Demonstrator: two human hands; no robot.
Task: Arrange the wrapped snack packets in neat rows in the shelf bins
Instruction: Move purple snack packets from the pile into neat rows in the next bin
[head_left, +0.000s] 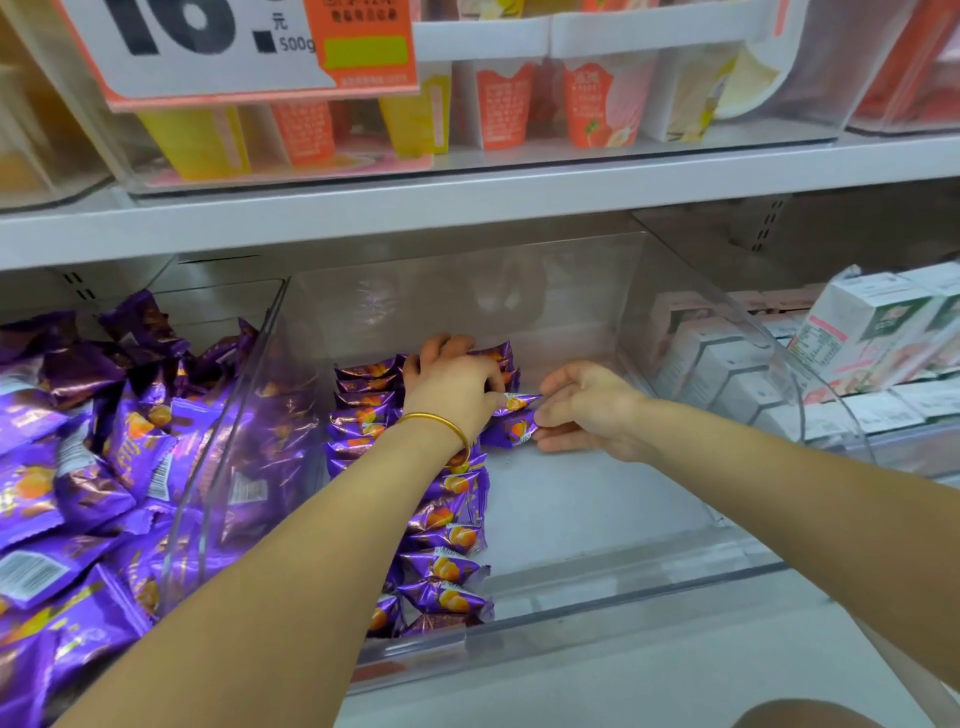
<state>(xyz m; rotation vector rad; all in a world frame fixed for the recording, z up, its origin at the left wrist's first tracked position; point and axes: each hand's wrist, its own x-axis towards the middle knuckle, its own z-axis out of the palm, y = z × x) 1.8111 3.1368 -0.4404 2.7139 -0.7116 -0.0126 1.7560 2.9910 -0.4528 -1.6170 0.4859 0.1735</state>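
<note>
Purple wrapped snack packets stand in rows (363, 410) along the left side of a clear plastic bin (613, 587) on the lower shelf. My left hand (457, 384), with a gold bangle at the wrist, curls its fingers over packets at the back of the row. My right hand (587, 410) pinches the end of two purple packets (511, 423) lying between both hands. More packets (447, 545) run toward the bin's front beside my left forearm.
The bin to the left holds a loose heap of the same purple packets (78, 467). White cartons (883, 332) fill the bin to the right. The upper shelf (467, 202) carries pink and yellow packs and a price sign (218, 47).
</note>
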